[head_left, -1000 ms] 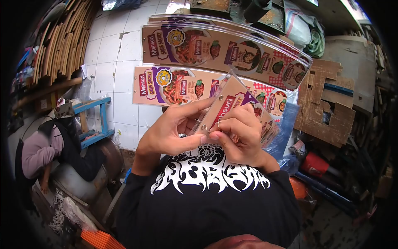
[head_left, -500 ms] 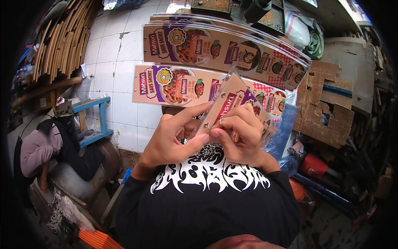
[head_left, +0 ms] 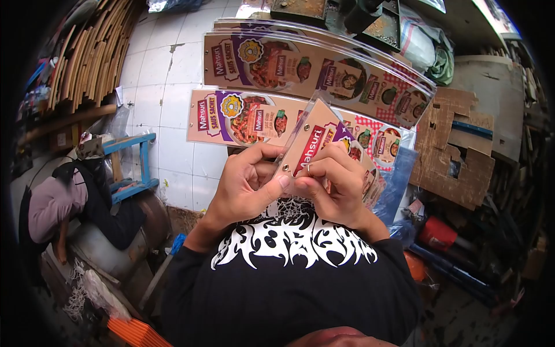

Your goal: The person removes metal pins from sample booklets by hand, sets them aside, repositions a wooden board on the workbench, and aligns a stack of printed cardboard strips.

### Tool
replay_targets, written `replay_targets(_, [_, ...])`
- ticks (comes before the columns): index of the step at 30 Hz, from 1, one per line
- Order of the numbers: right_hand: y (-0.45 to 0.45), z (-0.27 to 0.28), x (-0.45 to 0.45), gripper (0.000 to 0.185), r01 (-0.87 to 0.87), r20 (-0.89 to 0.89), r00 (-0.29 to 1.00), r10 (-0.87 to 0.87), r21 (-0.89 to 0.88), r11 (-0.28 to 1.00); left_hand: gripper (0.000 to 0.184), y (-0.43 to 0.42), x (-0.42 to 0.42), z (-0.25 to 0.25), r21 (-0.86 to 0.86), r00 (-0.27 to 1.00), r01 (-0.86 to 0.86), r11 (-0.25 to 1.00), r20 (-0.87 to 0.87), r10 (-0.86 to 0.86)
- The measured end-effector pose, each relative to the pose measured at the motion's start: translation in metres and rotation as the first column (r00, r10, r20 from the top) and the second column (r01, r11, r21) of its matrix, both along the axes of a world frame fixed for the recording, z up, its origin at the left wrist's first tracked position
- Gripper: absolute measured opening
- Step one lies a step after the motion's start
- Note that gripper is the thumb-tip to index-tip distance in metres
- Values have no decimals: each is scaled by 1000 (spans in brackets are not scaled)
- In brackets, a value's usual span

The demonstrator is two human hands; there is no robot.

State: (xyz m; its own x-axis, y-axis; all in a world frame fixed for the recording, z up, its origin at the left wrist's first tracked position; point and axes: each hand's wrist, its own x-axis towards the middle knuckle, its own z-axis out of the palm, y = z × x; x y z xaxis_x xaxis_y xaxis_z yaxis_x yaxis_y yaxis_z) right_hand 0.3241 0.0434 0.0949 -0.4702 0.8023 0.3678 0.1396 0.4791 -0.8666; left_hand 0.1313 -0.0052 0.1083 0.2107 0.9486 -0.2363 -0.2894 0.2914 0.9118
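Showing at far left are a person's mauve sleeve (head_left: 60, 202) and, beyond it, a row of thin brown flat boards (head_left: 87, 63); right of these stands a blue-painted square-edged frame (head_left: 144, 165), near white square-tiled flooring (head_left: 176, 104); next lies a long glossy tan, purple and red printed strip (head_left: 237, 118); near its lower edge is my left hand (head_left: 245, 185), partly closed, thumb on the held strip's end just beside a round metal eyelet (head_left: 285, 168), fingers curled toward its back; that tan, red and purple clear-covered strip (head_left: 312, 141) tilts between my two hands, in front of my chest; above it lie overlapping printed strips in clear plastic (head_left: 272, 63); my right hand (head_left: 341, 188), nearly closed, grips the strip's near edge with thumb and bent fingers, though I cannot tell whether anything small sits between my fingertips; farther right rests a worn brown board with cut-outs (head_left: 436, 144).
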Motion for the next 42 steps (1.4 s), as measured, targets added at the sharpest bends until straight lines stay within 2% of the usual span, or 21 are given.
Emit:
replay_targets(4, [-5,-1,-2,19,51,38,998,-52,12,999,30,-4,-1,-6,-32,999,9,999,32,-8])
replay_targets(7, [-3,-1,-3,20,53,24,998,-55,59,997,28,-3,-1,-7,-50,999,7,999,41,-5])
replay_targets(14, [0,-1,-4,21,58,17,998,-60,105,993,35,-2,-2,-8,-46,999,8,999,50,-5])
replay_targets(16, [3,1,-4,20,45,19,999,-48,112,993,37,-1,-2,-9,64,999,35,997,-20,-34])
replay_targets(22, [13,9,-4,18,-33,79,997,22,140,990,34,-1,-5,-11,81,999,32,996,13,-33])
replay_targets(24, [19,6,-1,17,-132,48,990,129,65,989,32,-1,-6,-13,42,998,14,999,63,-17])
replay_targets(25, [20,5,2,17,-131,48,991,128,66,989,30,-1,-6,-14,2,993,-1,1000,114,1])
replay_targets(27, [22,2,10,15,-239,-190,960,207,-167,956,26,0,-11,-18,-41,995,1,999,100,3])
replay_targets(28, [28,-1,17,14,-201,-157,971,182,-109,974,23,1,-14,-20,-85,996,3,996,84,5])
replay_targets(29, [29,-6,22,12,-37,-67,997,32,-69,997,23,2,-17,-25,-87,997,0,996,83,7])
replay_targets(31, [36,-21,34,11,145,46,989,-141,-110,983,18,0,-20,-38,-91,992,-10,996,122,21])
replay_targets(32, [39,-31,44,11,145,46,989,-140,-111,983,15,0,-21,-45,-73,991,-29,997,127,38])
replay_targets(34, [43,-53,69,11,84,-13,995,-99,-439,894,15,3,-22,-52,-72,985,-53,996,158,64])
replay_targets(35, [42,-60,83,11,83,-13,995,-99,-440,894,14,4,-22,-55,-71,978,-76,995,189,88])
replay_targets(37, [40,-63,99,13,-60,-83,996,-13,-818,572,13,8,-21,-61,-113,971,-78,991,216,101])
replay_targets(39, [40,-61,101,14,-17,-39,999,-26,-817,577,12,12,-21,-69,-153,963,-75,985,244,111])
replay_targets(41, [40,-51,98,13,71,70,997,-28,-739,670,12,14,-20,-78,-188,980,-161,969,81,179])
replay_targets(42, [41,-54,97,12,82,101,995,-22,-630,773,14,17,-22,-74,-173,984,-167,971,-98,152])
